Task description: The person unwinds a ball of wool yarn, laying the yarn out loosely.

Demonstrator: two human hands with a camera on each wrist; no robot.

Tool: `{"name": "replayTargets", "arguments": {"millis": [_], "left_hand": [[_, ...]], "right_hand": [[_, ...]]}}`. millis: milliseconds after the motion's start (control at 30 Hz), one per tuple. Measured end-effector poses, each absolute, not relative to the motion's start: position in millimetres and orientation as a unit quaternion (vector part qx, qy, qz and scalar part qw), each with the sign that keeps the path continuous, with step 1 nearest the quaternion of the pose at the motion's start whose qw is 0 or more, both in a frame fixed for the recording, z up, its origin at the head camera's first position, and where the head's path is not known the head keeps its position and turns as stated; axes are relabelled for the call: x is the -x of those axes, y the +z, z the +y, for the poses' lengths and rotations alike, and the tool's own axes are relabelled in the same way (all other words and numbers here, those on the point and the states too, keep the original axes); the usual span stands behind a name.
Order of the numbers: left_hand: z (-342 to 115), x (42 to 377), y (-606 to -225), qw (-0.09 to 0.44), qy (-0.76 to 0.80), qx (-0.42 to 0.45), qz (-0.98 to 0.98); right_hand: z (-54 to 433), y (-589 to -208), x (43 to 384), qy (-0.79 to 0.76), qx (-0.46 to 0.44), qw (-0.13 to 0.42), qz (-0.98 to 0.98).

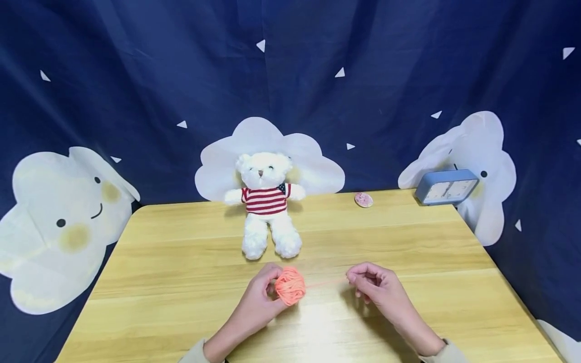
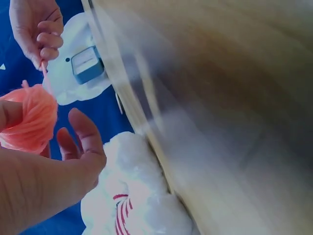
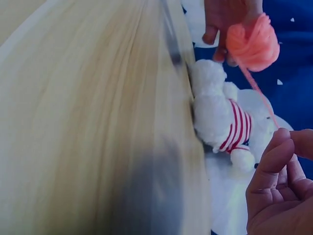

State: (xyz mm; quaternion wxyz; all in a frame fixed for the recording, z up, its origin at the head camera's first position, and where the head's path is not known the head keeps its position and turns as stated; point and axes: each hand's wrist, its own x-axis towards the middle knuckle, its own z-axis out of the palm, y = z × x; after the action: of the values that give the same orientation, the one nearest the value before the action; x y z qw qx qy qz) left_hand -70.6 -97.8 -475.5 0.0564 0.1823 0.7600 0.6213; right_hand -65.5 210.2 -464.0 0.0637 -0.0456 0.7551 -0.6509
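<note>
A ball of coral-orange yarn (image 1: pixel 290 286) is held in my left hand (image 1: pixel 259 298), gripped between thumb and fingers above the table. From the ball a single strand (image 3: pixel 257 93) stretches across to my right hand (image 1: pixel 374 287), which pinches its end between thumb and forefinger. In the left wrist view the yarn ball (image 2: pixel 36 117) sits against the thumb, while two other fingers (image 2: pixel 87 132) stand off from it. The right wrist view has the strand running taut from the yarn ball (image 3: pixel 254 43) to the pinching fingertips (image 3: pixel 281 136).
A white teddy bear (image 1: pixel 267 201) in a red-striped shirt sits beyond my hands on the wooden table (image 1: pixel 181 262). At the back edge lie a small round pink item (image 1: pixel 363 199) and, in the right corner, a blue clock (image 1: pixel 447 186). A dark blue curtain (image 1: pixel 308 101) hangs behind.
</note>
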Motion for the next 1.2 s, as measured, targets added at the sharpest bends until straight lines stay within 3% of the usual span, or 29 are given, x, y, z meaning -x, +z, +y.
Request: {"name": "replayTargets", "arguments": {"millis": [267, 600, 933, 1200], "left_hand": [[-105, 70, -472, 0.186, 0.795, -0.197, 0.543], [-116, 77, -464, 0.290, 0.828, -0.246, 0.411], [-116, 78, -460, 0.237, 0.822, -0.093, 0.509], [-124, 82, -464, 0.186, 0.845, -0.066, 0.497]], "right_hand": [[216, -467, 62, -0.651, 0.019, 0.069, 0.755], [209, -457, 57, -0.649, 0.050, 0.079, 0.755], [219, -452, 64, -0.643, 0.009, 0.049, 0.764], [232, -457, 66, -0.650, 0.009, 0.029, 0.759]]}}
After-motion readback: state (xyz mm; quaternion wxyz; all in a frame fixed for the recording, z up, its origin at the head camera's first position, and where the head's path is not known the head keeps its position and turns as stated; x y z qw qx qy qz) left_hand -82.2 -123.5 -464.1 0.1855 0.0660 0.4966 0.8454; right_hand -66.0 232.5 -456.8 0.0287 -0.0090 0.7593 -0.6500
